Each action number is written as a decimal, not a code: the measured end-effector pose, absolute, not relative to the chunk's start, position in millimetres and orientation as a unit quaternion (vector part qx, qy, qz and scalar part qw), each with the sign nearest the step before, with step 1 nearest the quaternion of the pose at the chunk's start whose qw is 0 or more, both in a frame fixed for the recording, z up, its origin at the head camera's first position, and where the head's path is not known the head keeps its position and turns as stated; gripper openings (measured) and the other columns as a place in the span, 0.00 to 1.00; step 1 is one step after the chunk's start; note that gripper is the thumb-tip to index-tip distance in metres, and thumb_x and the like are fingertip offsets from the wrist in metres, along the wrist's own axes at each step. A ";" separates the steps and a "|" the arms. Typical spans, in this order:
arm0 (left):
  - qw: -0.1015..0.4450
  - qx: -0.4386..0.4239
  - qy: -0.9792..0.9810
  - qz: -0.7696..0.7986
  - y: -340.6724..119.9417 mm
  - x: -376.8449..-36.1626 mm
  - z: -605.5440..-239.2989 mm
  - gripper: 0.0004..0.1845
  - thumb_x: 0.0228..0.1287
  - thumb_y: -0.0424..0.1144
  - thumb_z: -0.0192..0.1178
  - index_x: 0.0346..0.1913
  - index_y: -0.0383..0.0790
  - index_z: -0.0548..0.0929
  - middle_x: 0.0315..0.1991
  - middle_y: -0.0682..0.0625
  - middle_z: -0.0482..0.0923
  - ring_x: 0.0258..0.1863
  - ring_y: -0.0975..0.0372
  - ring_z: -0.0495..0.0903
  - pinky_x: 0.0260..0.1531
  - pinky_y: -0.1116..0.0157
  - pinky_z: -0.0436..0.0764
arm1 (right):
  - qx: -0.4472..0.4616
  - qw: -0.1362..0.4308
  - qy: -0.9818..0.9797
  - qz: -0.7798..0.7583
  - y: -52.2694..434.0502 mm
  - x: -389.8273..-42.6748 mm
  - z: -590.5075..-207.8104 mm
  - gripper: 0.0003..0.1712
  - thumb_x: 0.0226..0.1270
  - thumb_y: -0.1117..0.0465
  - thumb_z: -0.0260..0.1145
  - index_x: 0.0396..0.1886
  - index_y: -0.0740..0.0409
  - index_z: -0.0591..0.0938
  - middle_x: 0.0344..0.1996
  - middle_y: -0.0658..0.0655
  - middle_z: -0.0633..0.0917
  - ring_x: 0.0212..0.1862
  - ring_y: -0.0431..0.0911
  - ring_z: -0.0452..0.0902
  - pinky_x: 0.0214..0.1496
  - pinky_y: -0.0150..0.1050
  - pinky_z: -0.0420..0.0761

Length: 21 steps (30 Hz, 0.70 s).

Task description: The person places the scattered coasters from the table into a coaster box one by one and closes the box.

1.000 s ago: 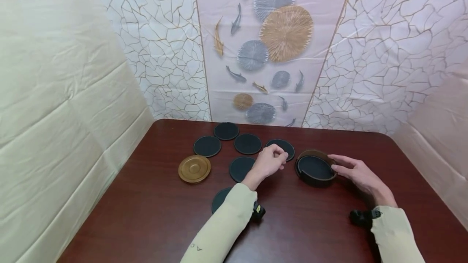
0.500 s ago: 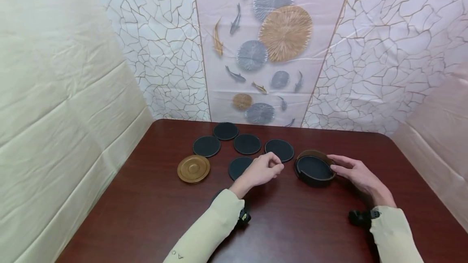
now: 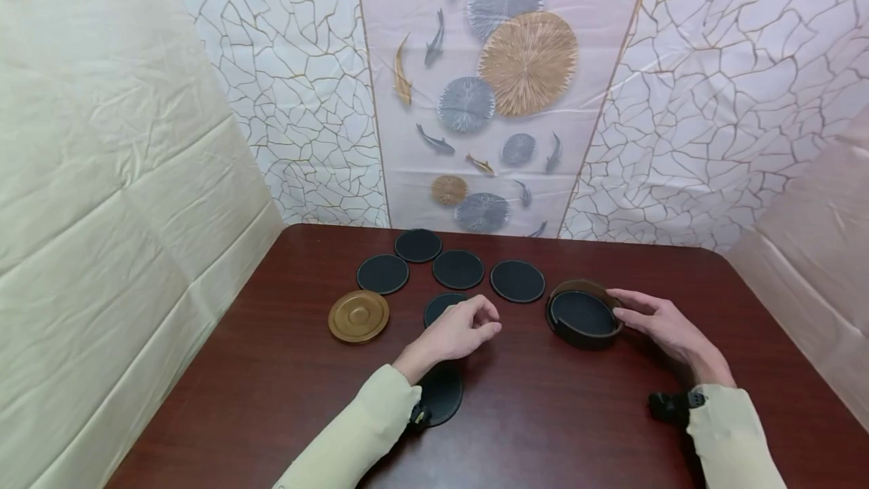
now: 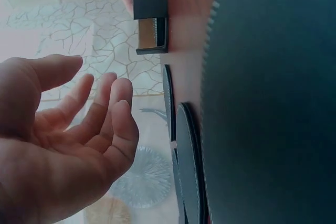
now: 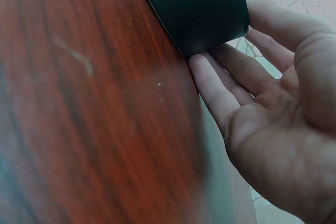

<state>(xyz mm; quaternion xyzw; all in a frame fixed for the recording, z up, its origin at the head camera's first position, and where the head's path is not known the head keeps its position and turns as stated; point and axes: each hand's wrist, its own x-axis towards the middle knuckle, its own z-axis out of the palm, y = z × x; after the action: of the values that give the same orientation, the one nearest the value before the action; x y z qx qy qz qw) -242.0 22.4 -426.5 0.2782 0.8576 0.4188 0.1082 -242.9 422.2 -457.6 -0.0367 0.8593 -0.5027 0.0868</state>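
Head view: right hand (image 3: 661, 323) rests straight fingers against the upright round holder (image 3: 584, 315); left hand (image 3: 456, 332), loosely curled and holding nothing, hovers over flat coasters (image 3: 444, 306).

A staged recording booth, rather than a lived-in room, was suggested. A dark red wooden table (image 3: 543, 429) was enclosed on three sides by hanging sheets: creased cream plastic sheeting (image 3: 115, 195) was hung on the left, and a printed backdrop (image 3: 489, 89) of cracked white marble, fish and round leaf shapes was stretched across the far side, with its fold lines plainly seen. A paler sheet (image 3: 815, 247) was hung on the right. No furniture or fittings of a home were seen beyond the table. A domestic note was given only by round black coasters (image 3: 458, 269) and a wooden lid (image 3: 358, 315) laid out on the tabletop.
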 end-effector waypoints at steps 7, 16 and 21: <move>0.103 0.332 0.867 0.358 -3.1 -232.3 -426.9 0.09 0.69 0.44 0.61 0.48 0.48 0.79 0.39 0.60 0.79 0.36 0.70 0.75 0.38 0.72 0.77 | -0.031 0.088 0.857 -0.507 425.3 -243.7 -459.2 0.37 0.70 0.47 0.63 0.74 0.54 0.65 0.72 0.66 0.65 0.52 0.22 0.71 0.51 0.28 0.79; 0.084 0.330 0.887 0.312 -54.0 -233.5 -426.2 0.13 0.68 0.44 0.62 0.52 0.46 0.78 0.44 0.54 0.79 0.43 0.66 0.77 0.44 0.67 0.78 | -0.029 0.089 0.856 -0.508 422.9 -243.4 -461.5 0.36 0.70 0.47 0.63 0.73 0.54 0.66 0.71 0.66 0.66 0.52 0.25 0.73 0.50 0.29 0.80; 0.095 0.321 0.908 0.253 -71.5 -238.4 -423.7 0.18 0.67 0.46 0.63 0.54 0.44 0.76 0.44 0.52 0.76 0.43 0.63 0.74 0.43 0.64 0.77 | -0.024 0.085 0.863 -0.498 423.2 -242.4 -460.3 0.37 0.70 0.46 0.63 0.73 0.53 0.66 0.71 0.66 0.67 0.51 0.25 0.73 0.49 0.28 0.79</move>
<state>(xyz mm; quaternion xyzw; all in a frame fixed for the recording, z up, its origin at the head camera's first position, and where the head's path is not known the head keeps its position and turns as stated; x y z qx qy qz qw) -238.4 -71.5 -423.7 0.3210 0.9078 0.2528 0.0948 -242.4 423.2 -460.3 -0.0238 0.8627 -0.4980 0.0850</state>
